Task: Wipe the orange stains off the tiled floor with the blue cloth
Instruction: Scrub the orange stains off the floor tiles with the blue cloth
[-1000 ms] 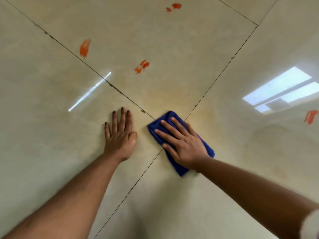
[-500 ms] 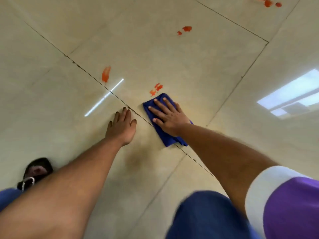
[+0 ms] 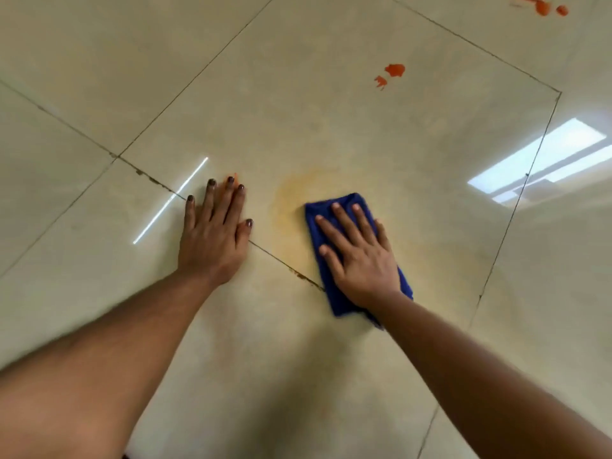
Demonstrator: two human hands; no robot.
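The folded blue cloth lies flat on the glossy beige tiled floor. My right hand presses down on it with fingers spread. A pale orange-yellow smear fans out on the tile just left of the cloth. My left hand rests flat on the floor, holding nothing, and a bit of an orange stain peeks out at its fingertips. A bright orange stain pair sits farther ahead on the same tile. More orange stains mark the top right corner.
Dark grout lines cross the floor, one running under both hands. A window reflection glares at the right and a thin light streak at the left.
My right hand has wiped the cloth over the small stain pair, leaving a pale smear, and slid back to the right. My left hand moved forward onto the orange streak. The view shifted.
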